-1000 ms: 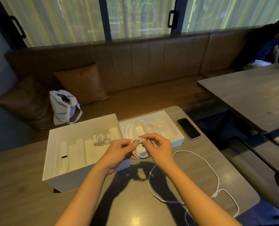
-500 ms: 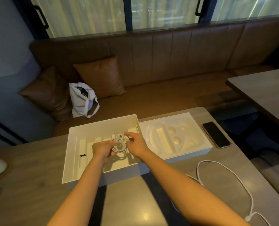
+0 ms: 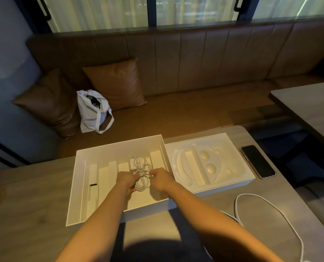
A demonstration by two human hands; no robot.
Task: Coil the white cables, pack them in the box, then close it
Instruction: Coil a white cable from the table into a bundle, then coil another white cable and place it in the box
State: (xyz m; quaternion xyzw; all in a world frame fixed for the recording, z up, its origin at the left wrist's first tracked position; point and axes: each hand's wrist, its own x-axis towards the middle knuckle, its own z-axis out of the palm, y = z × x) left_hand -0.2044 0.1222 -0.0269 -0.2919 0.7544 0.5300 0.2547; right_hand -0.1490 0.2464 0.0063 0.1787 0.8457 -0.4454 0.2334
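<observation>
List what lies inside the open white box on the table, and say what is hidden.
Inside the open white box: coiled white cables, cardboard dividers, and both hands, left hand and right hand, in a grip on the coil. The hands and forearms cover part of the floor.

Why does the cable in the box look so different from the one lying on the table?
The cable in the box is wound into small tight loops; the cable on the table sprawls in one big open loop. The boxed one sits between the left hand and the right hand, while nobody touches the table one. The first lies inside the white box; the other is outside it. Both are thin and white.
</observation>
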